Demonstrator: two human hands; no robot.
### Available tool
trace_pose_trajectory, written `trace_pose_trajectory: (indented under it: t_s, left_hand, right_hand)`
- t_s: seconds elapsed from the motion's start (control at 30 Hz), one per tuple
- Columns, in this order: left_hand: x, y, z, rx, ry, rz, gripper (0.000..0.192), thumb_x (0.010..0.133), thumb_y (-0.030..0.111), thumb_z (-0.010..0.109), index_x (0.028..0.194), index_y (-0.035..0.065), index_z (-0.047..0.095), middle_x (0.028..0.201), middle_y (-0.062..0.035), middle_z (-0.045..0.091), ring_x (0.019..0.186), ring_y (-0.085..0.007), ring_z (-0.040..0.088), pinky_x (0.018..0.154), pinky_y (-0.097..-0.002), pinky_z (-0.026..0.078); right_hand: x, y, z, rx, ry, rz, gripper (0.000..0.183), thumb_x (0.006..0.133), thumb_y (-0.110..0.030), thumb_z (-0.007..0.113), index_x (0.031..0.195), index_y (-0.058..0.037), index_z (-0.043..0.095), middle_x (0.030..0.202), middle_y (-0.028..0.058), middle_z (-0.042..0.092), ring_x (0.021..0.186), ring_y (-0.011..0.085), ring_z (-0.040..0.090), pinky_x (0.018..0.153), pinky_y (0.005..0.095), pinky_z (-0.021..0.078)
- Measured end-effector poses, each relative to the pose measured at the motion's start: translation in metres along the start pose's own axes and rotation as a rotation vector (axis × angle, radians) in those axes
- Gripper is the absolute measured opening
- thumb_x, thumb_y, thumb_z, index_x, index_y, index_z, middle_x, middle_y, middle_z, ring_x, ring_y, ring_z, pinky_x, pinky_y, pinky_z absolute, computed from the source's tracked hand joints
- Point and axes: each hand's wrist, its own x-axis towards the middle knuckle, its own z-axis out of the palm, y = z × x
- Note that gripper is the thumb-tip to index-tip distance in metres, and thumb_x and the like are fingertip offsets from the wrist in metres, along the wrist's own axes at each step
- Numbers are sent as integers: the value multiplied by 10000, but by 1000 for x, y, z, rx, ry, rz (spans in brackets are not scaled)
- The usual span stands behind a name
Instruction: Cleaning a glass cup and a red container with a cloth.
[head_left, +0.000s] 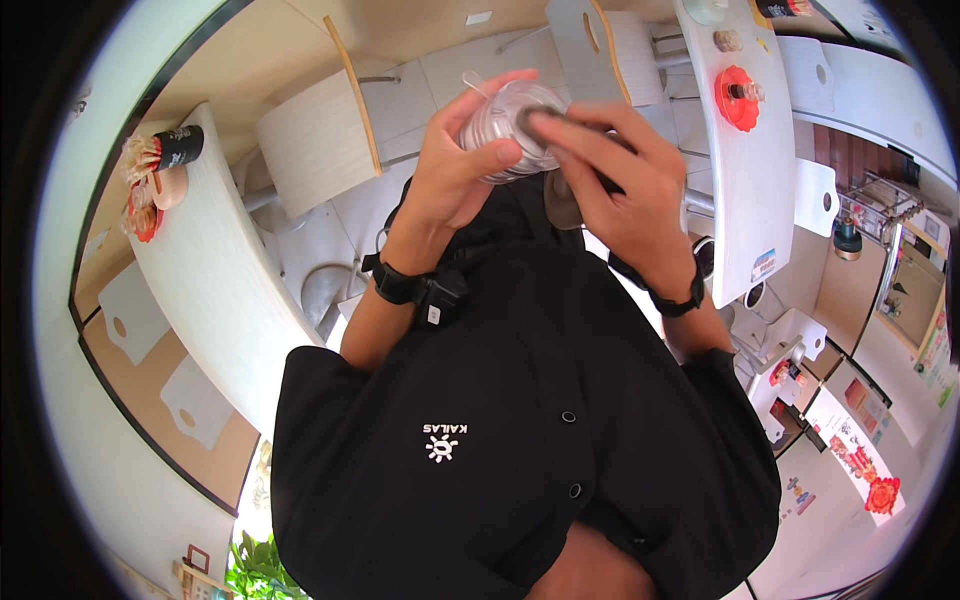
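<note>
My left hand (457, 150) grips a clear ribbed container (491, 142), its thumb across the front and its fingers around the far side. A small clear loop (472, 79) sticks up at the container's top left. A dark grey-brown cloth (564, 204) is bunched in my right hand (626, 169) and hangs below it. The right fingertips press a dark part against the container's right end; motion blur hides its exact shape there. Both hands are raised in front of my black shirt, above the floor between two tables.
At left, a pale table (217, 270) bears a black cup of chopsticks (180, 146) and small jars (140, 221). The right table (750, 172) holds a red scalloped dish (737, 97) with a jar. Pale chairs stand ahead, including a left chair (319, 135) and a right chair (634, 56).
</note>
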Motion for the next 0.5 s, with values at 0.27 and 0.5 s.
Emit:
trace_pose_trajectory:
  t_s: [0.27, 0.5]
  left_hand:
    - [3, 7, 3, 205, 64, 246, 795, 734, 81, 900, 1415, -53, 512, 1198, -105, 662, 1076, -181, 657, 946, -313, 537]
    - [-5, 5, 2, 163, 70, 250, 857, 731, 186, 918, 1427, -66, 488, 1201, -121, 663, 1076, -191, 663, 922, -317, 556]
  right_hand:
    - [6, -20, 21, -56, 148, 31, 288, 820, 36, 692, 1081, -69, 752, 948, 100, 667, 708, 248, 654, 613, 324, 523]
    - [5, -3, 21, -70, 236, -6, 307, 812, 58, 700, 1087, -68, 757, 944, 97, 666, 713, 230, 654, 608, 305, 519]
